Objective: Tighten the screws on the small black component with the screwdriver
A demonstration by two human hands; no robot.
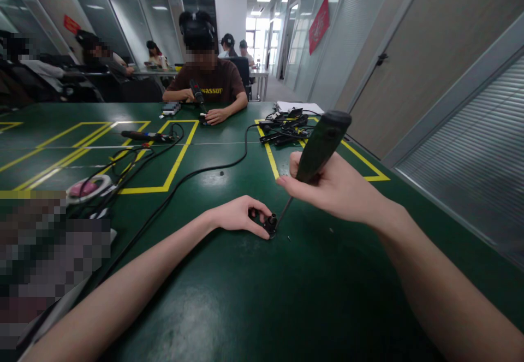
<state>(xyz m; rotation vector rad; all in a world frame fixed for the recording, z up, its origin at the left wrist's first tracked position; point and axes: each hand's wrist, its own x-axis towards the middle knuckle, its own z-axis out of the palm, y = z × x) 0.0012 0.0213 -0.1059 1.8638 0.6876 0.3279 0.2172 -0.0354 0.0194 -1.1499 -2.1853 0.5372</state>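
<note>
My left hand (241, 214) rests on the green table and pinches a small black part (271, 222) between thumb and fingers. A short round post stands up from that part; its finer detail is too small to make out. My right hand (327, 190) is wrapped around the thick dark handle of a screwdriver (325, 143). The tool leans, with its butt up to the right and its thin shaft slanting down to the black part. Whether the tip sits in a screw I cannot tell. A tiny loose piece (289, 238) lies just right of the part.
A black cable (196, 173) crosses the green table (286, 307). A corded driver (147, 135) and a tape roll (88, 188) lie left. Tangled black leads (286, 124) are at the back right. Opposite, a person (207, 78) holds a driver over a small part.
</note>
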